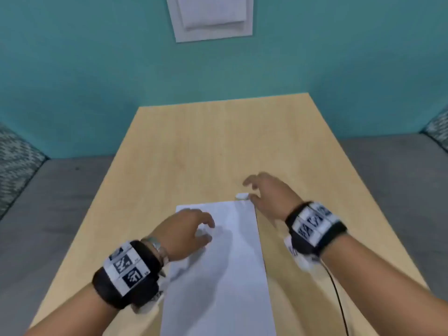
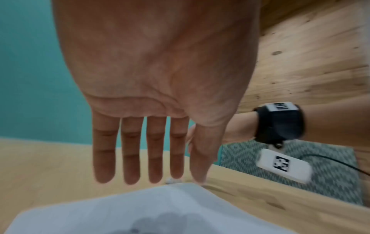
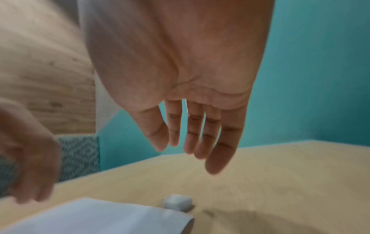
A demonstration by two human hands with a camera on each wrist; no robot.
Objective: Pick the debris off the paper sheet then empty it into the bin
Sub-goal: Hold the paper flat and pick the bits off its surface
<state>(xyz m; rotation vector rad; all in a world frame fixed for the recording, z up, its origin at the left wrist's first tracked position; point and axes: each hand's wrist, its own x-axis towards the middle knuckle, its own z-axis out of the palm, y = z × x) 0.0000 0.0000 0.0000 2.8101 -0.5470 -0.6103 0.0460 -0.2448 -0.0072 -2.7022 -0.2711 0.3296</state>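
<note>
A white paper sheet (image 1: 223,275) lies on the wooden table (image 1: 218,141), running towards me. One small white piece of debris (image 1: 242,196) sits on the table just past the sheet's far right corner, and shows as a little block (image 3: 177,203) in the right wrist view. My right hand (image 1: 248,189) hovers over it with fingers spread, holding nothing. My left hand (image 1: 208,229) hangs over the sheet's far left part, its fingers (image 2: 130,166) straight and empty. A pale blur under those fingers is too unclear to name. A white rectangular bin (image 1: 211,18) stands beyond the table's far edge.
Grey bench seats (image 1: 48,202) run along both sides of the table, with patterned cushions (image 1: 14,161) at their ends. A black cable (image 1: 339,299) trails from my right wristband across the table's near right part. Teal surface lies behind the table.
</note>
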